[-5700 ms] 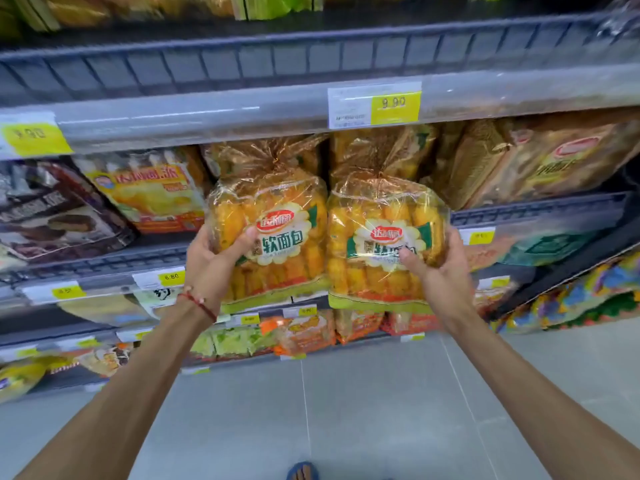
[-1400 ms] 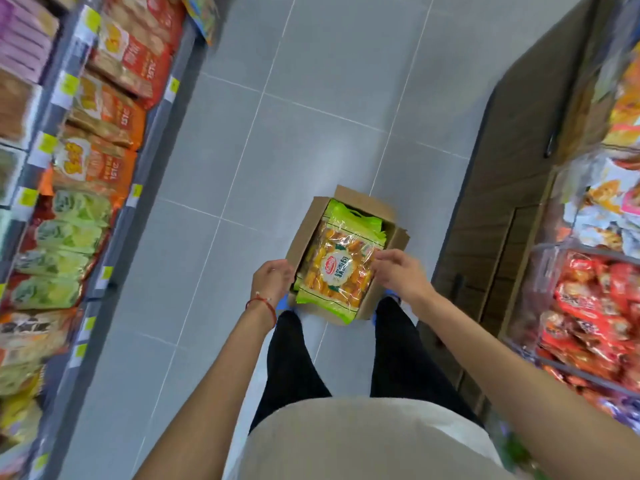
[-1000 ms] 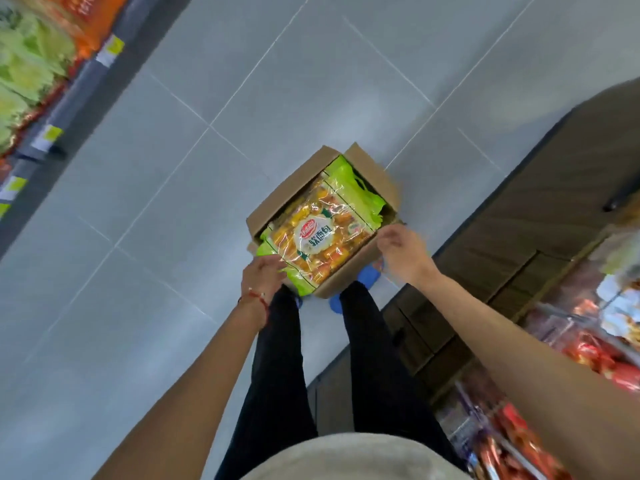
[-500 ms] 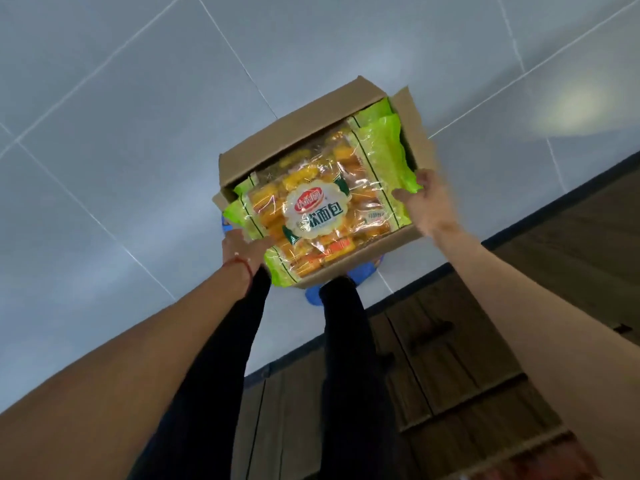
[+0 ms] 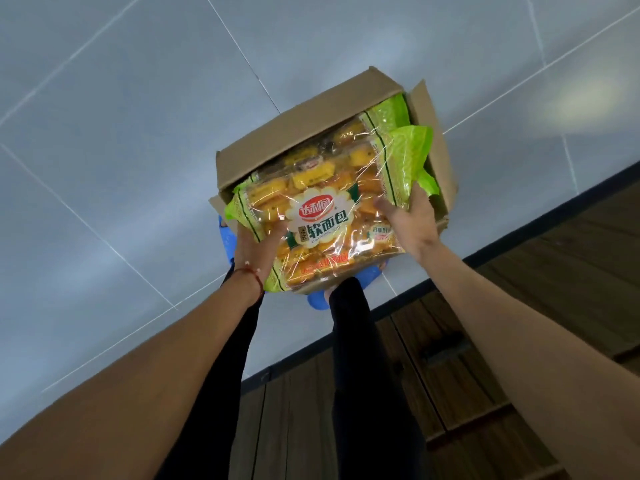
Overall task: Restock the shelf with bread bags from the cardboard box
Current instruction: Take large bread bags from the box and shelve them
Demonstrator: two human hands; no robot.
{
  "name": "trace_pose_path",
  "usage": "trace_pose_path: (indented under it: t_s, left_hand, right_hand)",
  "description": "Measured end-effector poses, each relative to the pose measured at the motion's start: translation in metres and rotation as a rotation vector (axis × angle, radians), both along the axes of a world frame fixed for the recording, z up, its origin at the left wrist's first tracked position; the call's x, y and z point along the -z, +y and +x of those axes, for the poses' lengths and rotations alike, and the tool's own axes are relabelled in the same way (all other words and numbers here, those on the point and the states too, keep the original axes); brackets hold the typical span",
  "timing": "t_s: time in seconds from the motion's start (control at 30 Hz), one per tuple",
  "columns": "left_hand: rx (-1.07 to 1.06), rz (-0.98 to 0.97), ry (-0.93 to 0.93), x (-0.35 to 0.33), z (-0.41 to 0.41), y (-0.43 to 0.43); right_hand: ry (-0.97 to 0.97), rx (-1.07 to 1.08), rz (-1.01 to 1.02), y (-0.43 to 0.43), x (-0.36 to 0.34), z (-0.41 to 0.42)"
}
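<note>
**Obs 1:** Entry: bag (image 5: 322,220). It is at the mouth of the box (image 5: 304,123), label up and tipped toward you. In this view its near edge overlaps the box's near wall. It is not shelved, and no shelf is in view.

**Obs 2:** Agreed. Your left hand (image 5: 254,251) grasps the bag's end at the box's left corner, thumb on top of the film. Your right hand (image 5: 410,220) grasps the end at the box's right side, thumb on the face, fingers up by the green seal. Neither hand is free.

**Obs 1:** Reason, as I judge it: a grip at each end keeps a slack bag flat, so the rolls don't get squeezed or slump sideways.

**Obs 2:** Under it in the box are more bags (image 5: 346,133) of the same pack. I can't read the count. My judgement is that you have stock yet to move.

**Obs 1:** The box flaps are open, with one standing up at its far right.

**Obs 2:** Your legs (image 5: 360,358) reach the box's near wall. Blue shoes (image 5: 317,301) show at its near corners.

**Obs 1:** The box rests on the floor (image 5: 138,150), grey tile with pale joints. There is a glare patch right of the box.

**Obs 2:** Right of the box and nearer you is a brown wood cabinet (image 5: 519,323) with a dark base strip.

**Obs 1:** The likely next step is to lift the bag clear of the box walls. Watch that the seal doesn't snag the flap.
</note>
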State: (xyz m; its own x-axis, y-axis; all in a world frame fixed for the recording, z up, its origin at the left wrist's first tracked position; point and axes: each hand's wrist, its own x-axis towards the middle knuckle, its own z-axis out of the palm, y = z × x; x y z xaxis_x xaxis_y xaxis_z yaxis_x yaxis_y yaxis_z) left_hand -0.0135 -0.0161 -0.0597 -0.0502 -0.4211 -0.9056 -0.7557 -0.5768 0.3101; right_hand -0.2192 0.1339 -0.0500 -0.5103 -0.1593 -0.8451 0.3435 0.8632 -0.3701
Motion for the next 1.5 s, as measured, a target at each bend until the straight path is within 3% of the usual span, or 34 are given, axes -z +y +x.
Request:
trace_pose_path:
  t_s: [0.17, 0.53, 0.77, 1.07, 1.5]
  left_hand:
    - [0.105, -0.009, 0.088, -0.035, 0.003, -0.041]
    - [0.198, -0.203, 0.200, -0.242, 0.021, -0.146]
    - [0.078, -0.323, 0.379, -0.368, 0.062, -0.173]
    - [-0.148, -0.555, 0.539, -0.502, 0.126, -0.167]
    - [-0.059, -0.803, 0.601, -0.613, 0.150, -0.306]
  right_hand:
    - [0.024, 0.163, -0.073, 0.014, -0.033, 0.010]
    - [0.095, 0.317, -0.205, -0.066, -0.248, 0.067]
    - [0.272, 0.045, -0.392, -0.092, -0.373, 0.095]
    - [0.301, -0.055, -0.621, -0.128, -0.484, 0.113]
    - [0.399, -0.094, -0.872, -0.280, -0.596, 0.115]
